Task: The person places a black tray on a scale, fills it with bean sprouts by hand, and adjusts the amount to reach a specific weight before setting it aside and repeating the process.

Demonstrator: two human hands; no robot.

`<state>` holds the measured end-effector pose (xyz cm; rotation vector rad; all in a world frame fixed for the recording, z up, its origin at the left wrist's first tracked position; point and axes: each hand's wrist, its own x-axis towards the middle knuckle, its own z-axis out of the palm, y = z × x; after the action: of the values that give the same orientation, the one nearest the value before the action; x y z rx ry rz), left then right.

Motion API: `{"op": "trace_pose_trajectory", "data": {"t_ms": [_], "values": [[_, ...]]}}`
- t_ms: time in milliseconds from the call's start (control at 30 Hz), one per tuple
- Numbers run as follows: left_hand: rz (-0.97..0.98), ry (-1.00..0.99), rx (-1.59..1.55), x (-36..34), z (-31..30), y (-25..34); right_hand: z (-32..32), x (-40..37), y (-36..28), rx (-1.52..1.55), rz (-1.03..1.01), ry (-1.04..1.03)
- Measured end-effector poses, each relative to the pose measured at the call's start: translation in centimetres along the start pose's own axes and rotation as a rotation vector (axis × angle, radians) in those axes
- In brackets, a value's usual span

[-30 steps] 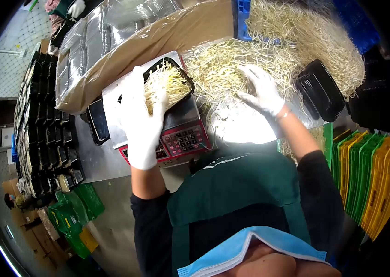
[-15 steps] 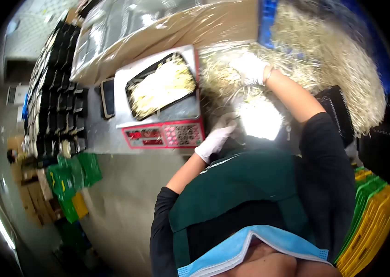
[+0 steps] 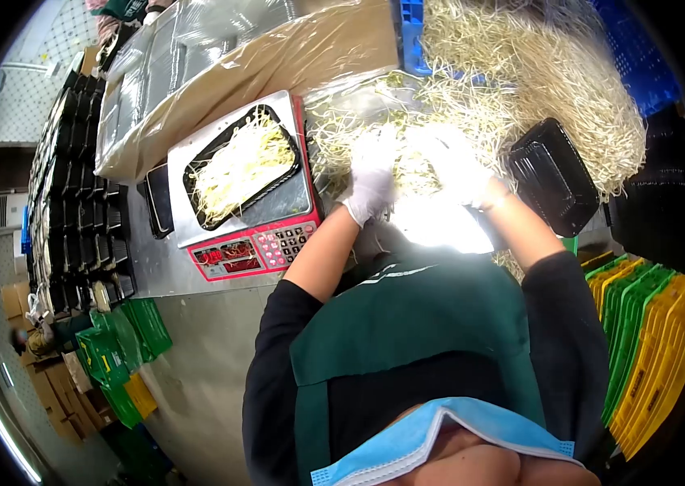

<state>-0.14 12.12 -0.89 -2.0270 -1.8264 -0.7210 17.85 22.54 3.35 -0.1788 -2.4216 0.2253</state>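
Observation:
Both hands wear white gloves and are in the loose bean sprouts (image 3: 472,105) on the metal table. My left hand (image 3: 373,174) is at the near edge of the sprouts, its fingers partly blurred. My right hand (image 3: 457,166) lies just right of it, washed out by glare, so its fingers cannot be made out. To the left, a black tray of sprouts (image 3: 241,166) rests on a red and silver scale (image 3: 281,212). An empty black tray (image 3: 553,178) lies right of my right hand, tilted.
Stacked black trays (image 3: 75,194) stand at the far left, beside a dark phone-like object (image 3: 159,201). A plastic-lined box (image 3: 334,49) is behind the scale. Blue crates (image 3: 630,57) stand behind the sprout heap. Green and yellow crates (image 3: 642,324) are at lower right. A person's sleeve (image 3: 107,28) shows at top left.
My left hand has moved up from the table's front edge into the sprouts. My right hand has come nearer to it. The view has shifted, and the empty black tray shows more fully.

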Motion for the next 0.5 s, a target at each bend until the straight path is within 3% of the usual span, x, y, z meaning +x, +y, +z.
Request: {"op": "trace_pose_trajectory", "data": {"t_ms": [33,100,133,200,233,267,333,367,400,433,500], "values": [[0.014,-0.016,-0.023,0.3,0.7,-0.6,-0.4,0.5,0.1,0.003,-0.005,-0.004],[0.048,0.048,-0.100,1.0,1.0,-0.7,-0.8,1.0,0.4,0.084,0.388,-0.475],[0.044,0.053,-0.101,1.3,0.4,-0.3,-0.6,0.7,1.3,0.081,0.384,-0.479],[-0.192,0.180,-0.080,1.9,-0.8,0.2,-0.5,0.6,3.5,-0.014,0.295,-0.305],[-0.339,0.248,-0.161,1.7,-0.8,-0.1,-1.6,1.0,3.7,-0.033,0.366,-0.311],[-0.338,0.249,-0.159,1.3,-0.5,-1.2,-3.2,1.3,4.1,0.040,0.502,-0.410],[-0.525,0.151,-0.290,-0.1,0.2,-3.8,-2.6,1.0,6.3,0.167,0.632,-0.616],[-0.524,-0.065,-0.103,-0.8,-1.1,-3.9,-1.8,0.3,6.3,0.168,0.634,-0.623],[-0.556,-0.049,0.214,-1.5,-0.1,-3.9,-1.2,0.1,5.8,0.076,0.538,-0.482],[-0.594,-0.052,0.266,-1.0,-0.5,-3.1,-0.6,-0.2,5.5,-0.015,0.434,-0.339],[-0.637,-0.050,0.328,-0.4,-0.3,-3.1,0.6,-1.4,4.5,-0.114,0.461,-0.383]]}}
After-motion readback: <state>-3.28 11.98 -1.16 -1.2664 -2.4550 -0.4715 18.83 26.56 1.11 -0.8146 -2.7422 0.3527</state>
